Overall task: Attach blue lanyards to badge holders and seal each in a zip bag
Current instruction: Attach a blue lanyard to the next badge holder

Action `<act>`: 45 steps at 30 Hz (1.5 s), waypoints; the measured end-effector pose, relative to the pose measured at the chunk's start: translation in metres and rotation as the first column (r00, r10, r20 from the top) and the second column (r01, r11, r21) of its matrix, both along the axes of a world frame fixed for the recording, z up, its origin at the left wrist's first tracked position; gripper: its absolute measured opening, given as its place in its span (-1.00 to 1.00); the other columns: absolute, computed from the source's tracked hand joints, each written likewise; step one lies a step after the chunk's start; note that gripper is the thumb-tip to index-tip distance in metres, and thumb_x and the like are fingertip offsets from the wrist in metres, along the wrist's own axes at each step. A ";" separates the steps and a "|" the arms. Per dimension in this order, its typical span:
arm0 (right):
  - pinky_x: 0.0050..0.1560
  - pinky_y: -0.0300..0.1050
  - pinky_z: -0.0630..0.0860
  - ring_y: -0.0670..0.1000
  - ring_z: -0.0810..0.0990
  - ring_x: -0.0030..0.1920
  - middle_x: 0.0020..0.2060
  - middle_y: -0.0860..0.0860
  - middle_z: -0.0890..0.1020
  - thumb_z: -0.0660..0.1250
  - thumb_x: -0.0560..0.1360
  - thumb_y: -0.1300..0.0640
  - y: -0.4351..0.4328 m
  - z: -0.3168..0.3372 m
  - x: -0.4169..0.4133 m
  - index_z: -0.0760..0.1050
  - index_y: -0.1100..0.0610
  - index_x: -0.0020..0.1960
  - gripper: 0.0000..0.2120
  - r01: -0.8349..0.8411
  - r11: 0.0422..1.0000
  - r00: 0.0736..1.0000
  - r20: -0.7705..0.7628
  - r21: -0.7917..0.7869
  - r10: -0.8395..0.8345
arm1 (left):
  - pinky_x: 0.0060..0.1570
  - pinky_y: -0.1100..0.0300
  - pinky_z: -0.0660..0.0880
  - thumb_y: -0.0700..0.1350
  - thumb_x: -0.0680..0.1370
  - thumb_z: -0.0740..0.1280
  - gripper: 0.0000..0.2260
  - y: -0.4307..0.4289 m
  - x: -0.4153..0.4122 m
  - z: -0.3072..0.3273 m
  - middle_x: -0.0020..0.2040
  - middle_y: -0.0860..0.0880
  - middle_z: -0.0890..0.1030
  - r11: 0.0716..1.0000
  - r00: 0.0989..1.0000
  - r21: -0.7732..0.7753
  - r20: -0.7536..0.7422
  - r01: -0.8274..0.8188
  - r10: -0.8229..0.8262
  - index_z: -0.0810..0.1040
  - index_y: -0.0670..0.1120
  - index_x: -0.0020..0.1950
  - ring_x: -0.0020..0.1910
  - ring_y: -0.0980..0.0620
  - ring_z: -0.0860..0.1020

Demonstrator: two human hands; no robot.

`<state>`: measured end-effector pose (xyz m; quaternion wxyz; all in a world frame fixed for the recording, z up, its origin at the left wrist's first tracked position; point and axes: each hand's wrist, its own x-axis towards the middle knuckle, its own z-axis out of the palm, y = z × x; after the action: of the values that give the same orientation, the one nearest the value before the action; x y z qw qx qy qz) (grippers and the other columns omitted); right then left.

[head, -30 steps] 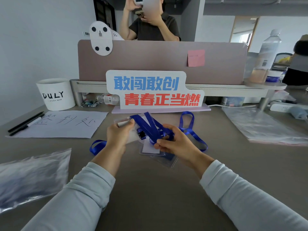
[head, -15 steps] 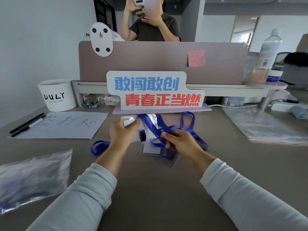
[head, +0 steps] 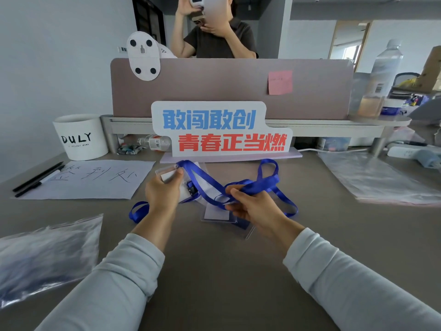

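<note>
We read "DULY" on the white cup [head: 81, 137] and "敢闯敢创 青春正当燃" on the sign [head: 219, 130]. Above the tabletop [head: 214, 271], our left hand [head: 163, 194] grips a clear badge holder [head: 170, 175]. Our right hand [head: 255, 207] pinches the blue lanyard [head: 257, 183] strung between both hands.

Both forearms reach forward from the lower edge of the view and angle in toward each other. The left sleeve [head: 114, 283] and right sleeve [head: 346, 278] are pale and end just short of the bare wrists. The left hand [head: 163, 194] is raised above the desk [head: 214, 271] with its back to the camera, gripping a clear badge holder [head: 170, 175], the thumb laid on it. The right hand [head: 256, 207] is near it, thumb and fingers [head: 235, 190] pinching a blue lanyard [head: 260, 183]. The hands do not touch.
</note>
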<state>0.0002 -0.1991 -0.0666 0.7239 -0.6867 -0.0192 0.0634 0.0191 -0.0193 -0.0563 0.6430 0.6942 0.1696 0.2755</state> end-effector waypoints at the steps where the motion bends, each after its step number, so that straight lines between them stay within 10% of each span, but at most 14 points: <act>1: -0.20 -0.19 0.58 -0.04 0.62 -0.27 -0.13 0.08 0.66 0.27 0.54 0.14 0.001 0.000 0.001 0.54 0.19 0.09 -0.82 0.023 1.000 1.000 -0.016 0.004 -0.023 | -0.38 0.32 0.38 -0.05 0.50 0.36 -0.91 0.000 0.000 0.000 -0.28 0.09 0.53 1.000 1.000 -0.003 0.015 -0.001 0.001 0.52 -0.03 -0.05 -0.33 0.20 0.47; 13: -0.30 -0.22 0.58 -0.03 0.57 -0.37 -0.35 0.10 0.62 0.37 0.48 0.25 -0.006 -0.007 0.008 0.57 0.23 -0.09 -0.96 0.192 0.981 0.980 -0.055 0.034 -0.190 | -0.17 0.24 0.45 -0.06 0.49 0.35 -0.78 0.017 0.006 -0.003 0.05 -0.06 0.62 0.936 0.978 -0.290 0.004 -0.198 0.209 0.58 -0.06 0.12 0.03 -0.02 0.57; 27: -0.38 -0.30 0.53 -0.08 0.53 -0.42 -0.34 0.04 0.59 0.43 0.42 0.25 -0.009 -0.015 0.010 0.53 0.15 -0.14 -0.91 0.240 0.934 0.971 0.048 -0.263 -0.236 | -0.30 0.23 0.41 -0.04 0.47 0.35 -0.98 0.015 0.012 -0.005 -0.21 0.10 0.56 0.897 0.986 -0.412 -0.039 -0.163 0.161 0.56 0.05 -0.12 -0.12 0.04 0.51; 36: -0.37 -0.30 0.51 -0.09 0.55 -0.41 -0.39 0.01 0.60 0.46 0.40 0.23 -0.009 -0.021 0.011 0.53 0.12 -0.26 -0.88 0.205 0.878 0.977 0.141 -0.432 -0.159 | 0.06 -0.01 0.54 0.00 0.45 0.41 -0.79 0.012 0.010 -0.001 -0.04 0.01 0.53 0.788 0.997 -0.610 -0.048 -0.079 0.063 0.43 0.02 -0.02 0.05 -0.03 0.53; 45: -0.20 -0.39 0.43 -0.13 0.54 -0.10 -0.13 -0.12 0.58 0.48 0.36 -0.01 -0.007 -0.016 0.009 0.47 0.00 0.02 -0.69 0.295 0.849 0.915 0.384 -0.438 -0.121 | -0.08 0.10 0.52 -0.05 0.45 0.38 -0.89 0.013 0.007 0.002 -0.26 0.07 0.53 0.884 0.994 -0.454 -0.059 -0.109 0.092 0.50 0.01 -0.24 -0.10 0.00 0.53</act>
<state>0.0088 -0.2065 -0.0830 0.5156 -0.8447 -0.0525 -0.1341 0.0264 -0.0066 -0.0541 0.7697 0.5189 0.2768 0.2483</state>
